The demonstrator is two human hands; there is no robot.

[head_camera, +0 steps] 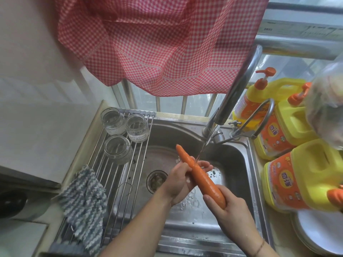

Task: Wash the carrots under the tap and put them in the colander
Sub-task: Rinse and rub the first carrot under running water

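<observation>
Head view. Right hand (225, 206) grips the thick end of a long orange carrot (201, 178); left hand (182, 179) wraps its fingers around the middle. Both hold it tilted over the stainless-steel sink basin (239, 162), where a thin stream from the chrome tap (239, 84) strikes it just beside the left fingers. Three clear glass jars (126, 132) stand on the wire drying rack (115, 173). Washing appears under way; no colander is visible, so transfer remains.
</observation>
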